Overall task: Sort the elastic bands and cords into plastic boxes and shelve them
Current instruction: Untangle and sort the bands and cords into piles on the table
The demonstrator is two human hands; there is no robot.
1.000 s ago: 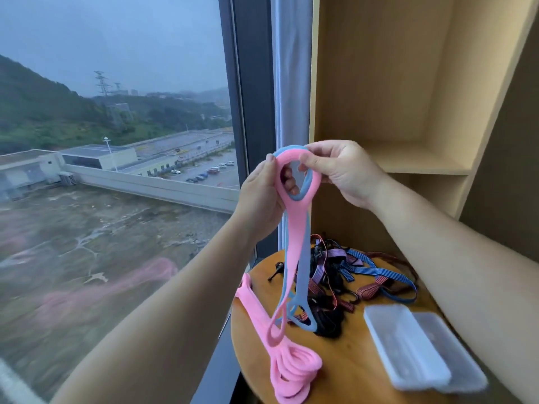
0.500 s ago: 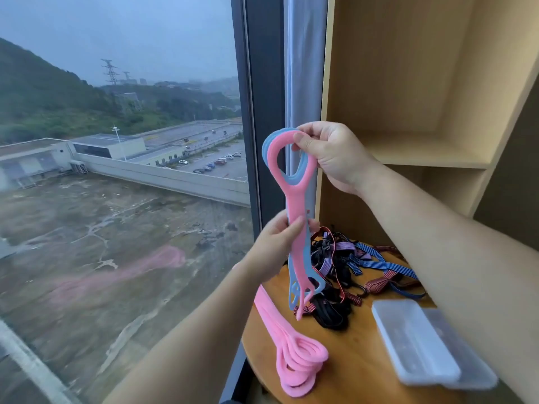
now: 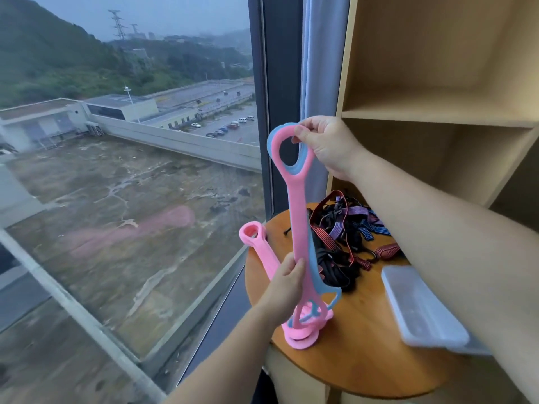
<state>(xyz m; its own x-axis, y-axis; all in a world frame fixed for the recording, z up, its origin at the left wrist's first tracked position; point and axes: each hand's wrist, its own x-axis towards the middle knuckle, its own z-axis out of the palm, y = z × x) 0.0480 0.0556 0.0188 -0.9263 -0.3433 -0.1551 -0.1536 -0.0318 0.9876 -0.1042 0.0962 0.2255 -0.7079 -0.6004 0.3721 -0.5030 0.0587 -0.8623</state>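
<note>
A pink elastic band (image 3: 298, 217) and a blue elastic band (image 3: 316, 266) hang together, upright above the round wooden table (image 3: 361, 354). My right hand (image 3: 329, 144) pinches their top loops. My left hand (image 3: 287, 282) grips the two bands low down, near their bottom loops. More pink bands (image 3: 256, 243) lie over the table's left edge and pile up under the hanging ones. A tangle of striped and black cords (image 3: 347, 237) lies at the back of the table. Clear plastic boxes (image 3: 420, 307) sit at the table's right, partly hidden by my right forearm.
A wooden shelf unit (image 3: 437, 112) with open compartments stands right behind the table. A large window (image 3: 131, 170) with a dark frame runs along the left, close to the table's edge.
My left hand let go of the top loops and slid down the bands to grip them near the bottom. My right hand kept hold of the top loops throughout.
</note>
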